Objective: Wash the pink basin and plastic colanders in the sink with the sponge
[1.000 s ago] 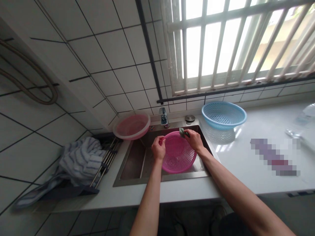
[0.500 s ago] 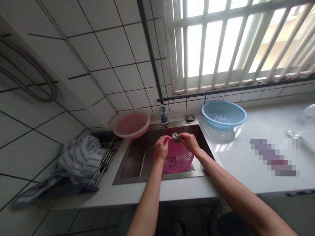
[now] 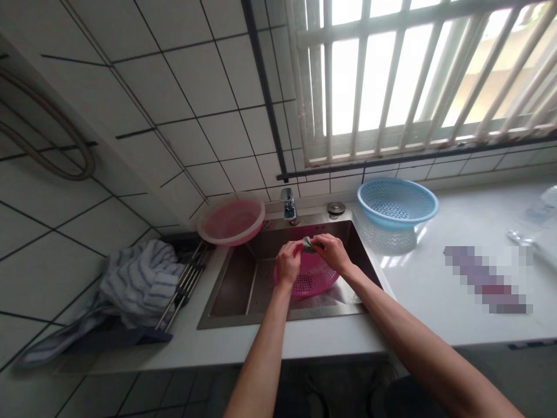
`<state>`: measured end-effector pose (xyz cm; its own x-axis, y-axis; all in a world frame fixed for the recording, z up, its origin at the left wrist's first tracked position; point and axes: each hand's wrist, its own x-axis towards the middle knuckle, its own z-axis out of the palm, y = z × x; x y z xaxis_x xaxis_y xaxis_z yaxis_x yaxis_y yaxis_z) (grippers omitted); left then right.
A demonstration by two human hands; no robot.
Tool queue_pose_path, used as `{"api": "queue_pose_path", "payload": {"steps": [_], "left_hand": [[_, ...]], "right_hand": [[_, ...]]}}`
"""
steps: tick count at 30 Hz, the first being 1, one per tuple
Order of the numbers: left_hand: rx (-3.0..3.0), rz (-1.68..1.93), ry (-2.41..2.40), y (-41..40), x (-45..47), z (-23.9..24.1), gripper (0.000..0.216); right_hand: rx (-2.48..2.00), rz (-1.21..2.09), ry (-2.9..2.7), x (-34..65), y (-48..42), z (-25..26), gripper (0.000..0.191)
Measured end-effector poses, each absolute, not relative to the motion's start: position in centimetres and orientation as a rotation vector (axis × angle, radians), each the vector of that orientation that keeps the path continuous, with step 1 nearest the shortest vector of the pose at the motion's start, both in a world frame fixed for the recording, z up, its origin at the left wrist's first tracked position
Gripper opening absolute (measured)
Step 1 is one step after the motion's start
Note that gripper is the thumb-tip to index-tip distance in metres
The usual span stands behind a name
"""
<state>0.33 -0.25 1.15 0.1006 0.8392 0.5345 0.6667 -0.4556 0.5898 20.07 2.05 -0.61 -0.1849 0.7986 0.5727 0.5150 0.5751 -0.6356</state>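
In the sink, a bright pink perforated plastic basket (image 3: 310, 284) is held up by its far rim. My left hand (image 3: 289, 262) is closed on the rim's left side, its fingertips partly hidden. My right hand (image 3: 334, 253) pinches a small grey-green cloth (image 3: 308, 244), or perhaps a scouring pad, folded over the far rim. Both hands are close together there, and they cover part of the basket. Below lies the stainless steel sink (image 3: 232, 288).
Behind the sink stands a faucet (image 3: 288, 204), with a drain strainer (image 3: 336, 208) to its right. A pink basin (image 3: 232, 223) sits back left, a blue basket (image 3: 397, 203) back right. A striped towel (image 3: 141, 278) lies by a metal rack (image 3: 185, 284) at left.
The basket's near side has risen a little and its visible shape has flattened. My left hand has shifted slightly right, and the cloth sits lower over the rim.
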Motion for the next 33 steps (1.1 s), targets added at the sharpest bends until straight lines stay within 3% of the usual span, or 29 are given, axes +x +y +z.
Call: {"api": "queue_pose_path", "payload": {"steps": [10, 14, 20, 26, 33], "left_hand": [[1.659, 1.680, 1.702, 0.8, -2.4, -0.1, 0.011], [1.735, 1.610, 1.724, 0.8, -2.4, -0.2, 0.012], [2.006, 1.476, 1.799, 0.2, -2.1, 0.5, 0.037], [2.050, 1.491, 1.681, -0.5, -1.4, 1.5, 0.027], [2.163, 1.335, 1.578, -0.6, 0.5, 1.1, 0.024]], "right_hand": [[-1.280, 0.304, -1.669, 23.6, 3.5, -1.5, 0.018], [-1.273, 0.312, -1.672, 23.8, 3.7, -1.8, 0.021], [-1.201, 0.331, -1.799, 22.8, 2.6, -0.9, 0.019], [-1.199, 0.410, -1.747, 23.0, 2.4, -1.0, 0.014], [-1.190, 0.194, -1.885, 20.6, 1.9, -0.4, 0.010]]}}
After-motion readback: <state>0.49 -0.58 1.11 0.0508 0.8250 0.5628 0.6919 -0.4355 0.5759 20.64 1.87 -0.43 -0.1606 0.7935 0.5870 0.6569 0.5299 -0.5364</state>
